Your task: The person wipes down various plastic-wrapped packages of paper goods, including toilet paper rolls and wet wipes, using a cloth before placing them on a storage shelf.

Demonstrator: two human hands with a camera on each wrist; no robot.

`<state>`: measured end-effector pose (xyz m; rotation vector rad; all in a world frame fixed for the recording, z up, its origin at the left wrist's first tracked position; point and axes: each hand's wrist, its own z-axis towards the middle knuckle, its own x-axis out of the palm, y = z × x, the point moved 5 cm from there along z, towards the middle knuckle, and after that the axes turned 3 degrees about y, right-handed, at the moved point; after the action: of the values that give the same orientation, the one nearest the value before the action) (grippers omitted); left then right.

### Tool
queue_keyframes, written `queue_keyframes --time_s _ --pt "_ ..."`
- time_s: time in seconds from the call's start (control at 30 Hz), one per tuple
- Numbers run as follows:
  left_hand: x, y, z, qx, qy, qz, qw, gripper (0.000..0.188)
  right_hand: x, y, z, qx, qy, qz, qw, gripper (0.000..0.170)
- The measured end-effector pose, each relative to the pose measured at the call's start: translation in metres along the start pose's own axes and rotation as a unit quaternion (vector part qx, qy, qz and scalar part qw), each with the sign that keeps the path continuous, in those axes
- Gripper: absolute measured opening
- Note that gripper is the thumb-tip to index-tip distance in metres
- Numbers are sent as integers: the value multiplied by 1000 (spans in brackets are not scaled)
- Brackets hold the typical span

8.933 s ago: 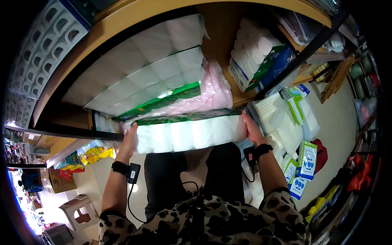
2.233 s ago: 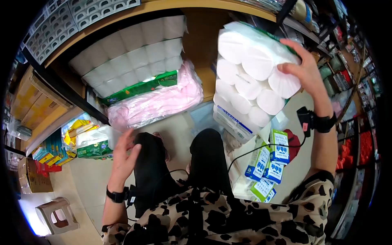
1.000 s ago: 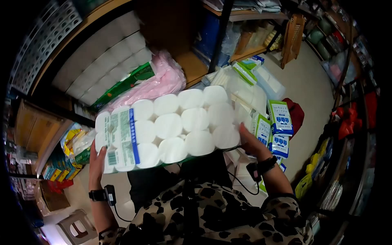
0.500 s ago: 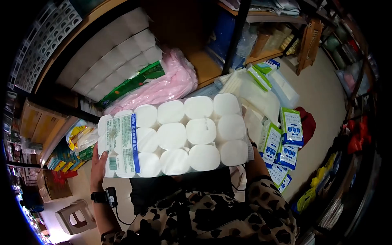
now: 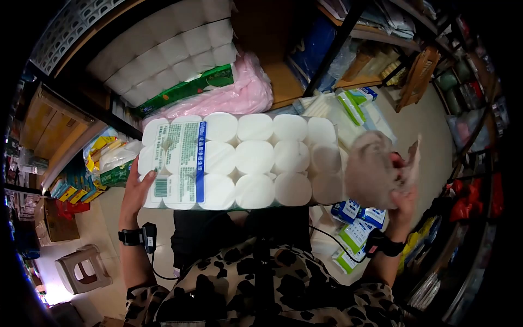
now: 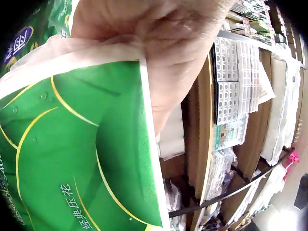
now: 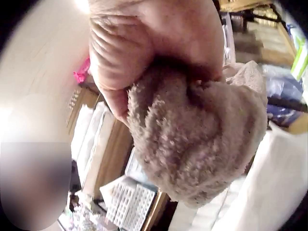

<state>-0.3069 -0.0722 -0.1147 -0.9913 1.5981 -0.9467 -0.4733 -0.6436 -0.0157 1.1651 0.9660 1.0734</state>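
One wrapped pack of paper rolls [image 5: 255, 159], gripped at its left end by the left hand [image 5: 135, 197], thumb laid on the upper face beside the barcode [image 5: 160, 186] – presumably so that the wide pack is kept level. One brownish cloth [image 5: 370, 166], bunched in the curled fingers of the right hand [image 5: 403, 206] near the pack's other end, apparently gathered for a secure hold; whether the pack is touched by it cannot be told. One pink bundle [image 5: 242, 95], beyond the left fingers.
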Motion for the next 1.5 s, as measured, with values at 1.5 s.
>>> queue_keyframes --time_s 1.5 --pt "16 30 8 67 -33 -230 970 72 433 -27 -7 -288 477 -326 763 60"
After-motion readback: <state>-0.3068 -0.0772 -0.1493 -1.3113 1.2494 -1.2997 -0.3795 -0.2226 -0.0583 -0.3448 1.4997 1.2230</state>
